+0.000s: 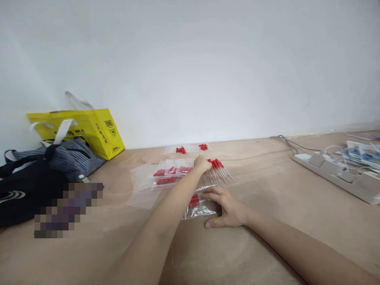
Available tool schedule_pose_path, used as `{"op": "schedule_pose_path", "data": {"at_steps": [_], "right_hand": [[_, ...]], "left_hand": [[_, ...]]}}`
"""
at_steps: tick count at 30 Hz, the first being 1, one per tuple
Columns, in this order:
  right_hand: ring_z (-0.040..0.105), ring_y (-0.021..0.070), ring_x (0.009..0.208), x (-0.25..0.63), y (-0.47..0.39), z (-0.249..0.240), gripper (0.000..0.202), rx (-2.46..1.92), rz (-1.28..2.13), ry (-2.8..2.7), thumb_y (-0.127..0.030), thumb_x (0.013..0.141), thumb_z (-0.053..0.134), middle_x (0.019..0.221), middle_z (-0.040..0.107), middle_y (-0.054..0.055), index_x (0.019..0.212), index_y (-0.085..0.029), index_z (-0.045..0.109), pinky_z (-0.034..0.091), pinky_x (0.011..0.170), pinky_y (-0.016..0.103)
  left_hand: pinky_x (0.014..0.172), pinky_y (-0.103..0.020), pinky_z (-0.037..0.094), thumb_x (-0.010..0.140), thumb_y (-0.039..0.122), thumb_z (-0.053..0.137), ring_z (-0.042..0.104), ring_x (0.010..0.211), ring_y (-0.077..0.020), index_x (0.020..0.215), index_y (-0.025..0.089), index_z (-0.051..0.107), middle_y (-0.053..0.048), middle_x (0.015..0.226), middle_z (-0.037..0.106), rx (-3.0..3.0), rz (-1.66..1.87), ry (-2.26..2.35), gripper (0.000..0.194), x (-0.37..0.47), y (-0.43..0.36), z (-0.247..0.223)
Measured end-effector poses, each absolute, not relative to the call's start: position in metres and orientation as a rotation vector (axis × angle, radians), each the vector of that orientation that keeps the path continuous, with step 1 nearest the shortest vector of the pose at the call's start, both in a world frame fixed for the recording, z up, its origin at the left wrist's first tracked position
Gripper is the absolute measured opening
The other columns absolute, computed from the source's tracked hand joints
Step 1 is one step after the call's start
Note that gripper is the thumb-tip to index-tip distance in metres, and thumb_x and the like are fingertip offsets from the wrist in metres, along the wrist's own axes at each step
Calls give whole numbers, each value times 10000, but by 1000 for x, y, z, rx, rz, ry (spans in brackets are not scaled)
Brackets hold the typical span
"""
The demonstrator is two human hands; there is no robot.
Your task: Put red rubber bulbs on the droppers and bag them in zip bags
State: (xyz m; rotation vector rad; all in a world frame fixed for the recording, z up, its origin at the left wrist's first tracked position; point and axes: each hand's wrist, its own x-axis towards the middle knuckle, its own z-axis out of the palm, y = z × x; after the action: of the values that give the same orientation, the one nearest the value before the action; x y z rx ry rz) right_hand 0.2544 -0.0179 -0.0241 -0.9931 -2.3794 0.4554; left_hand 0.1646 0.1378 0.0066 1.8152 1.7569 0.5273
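A row of thin pale rods with red ends (216,163) lies fanned out on the wooden table. At the row's left end, my left hand (202,162) is closed, with its fingertips hidden. Nearer to me, my right hand (227,205) lies with fingers apart on the right part of a clear plastic bag (204,211). Red pieces (194,200) show inside that bag, between my two arms. To the left, several small clear bags (166,177) with red pieces in them overlap, partly hidden behind my left forearm.
Farther back lie clear bags (191,149) with red pieces. On the left are a yellow bag (102,132), a striped bag (78,156), a black bag (29,190) and a blurred-out patch (68,209). A white power strip (335,178) with cables and some papers (362,154) are on the right.
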Motion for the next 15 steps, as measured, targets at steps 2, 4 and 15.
{"op": "schedule_pose_path", "data": {"at_steps": [2,4,15], "right_hand": [[387,266,1120,255,-18,-24,756,-987,457,-2380,-566,584,647,1204,447,107,1214,-198,446,302,940,417],[383,266,1126,255,-18,-24,754,-988,467,-2379,-567,583,647,1210,441,108,1211,-202,449,299,944,418],[391,275,1126,256,-19,-29,743,-1027,494,-2351,-575,578,645,1212,435,117,1195,-200,468,317,937,434]], "left_hand": [[775,-371,465,822,281,510,538,945,-194,1093,140,491,-81,1089,522,1753,618,1720,306,162,137,8],[748,-363,477,830,284,497,550,907,-181,1080,140,496,-73,1065,534,1687,726,1653,288,154,134,12],[661,-221,506,718,200,543,588,609,-55,961,196,436,46,774,533,1320,1458,1213,265,5,31,18]]}}
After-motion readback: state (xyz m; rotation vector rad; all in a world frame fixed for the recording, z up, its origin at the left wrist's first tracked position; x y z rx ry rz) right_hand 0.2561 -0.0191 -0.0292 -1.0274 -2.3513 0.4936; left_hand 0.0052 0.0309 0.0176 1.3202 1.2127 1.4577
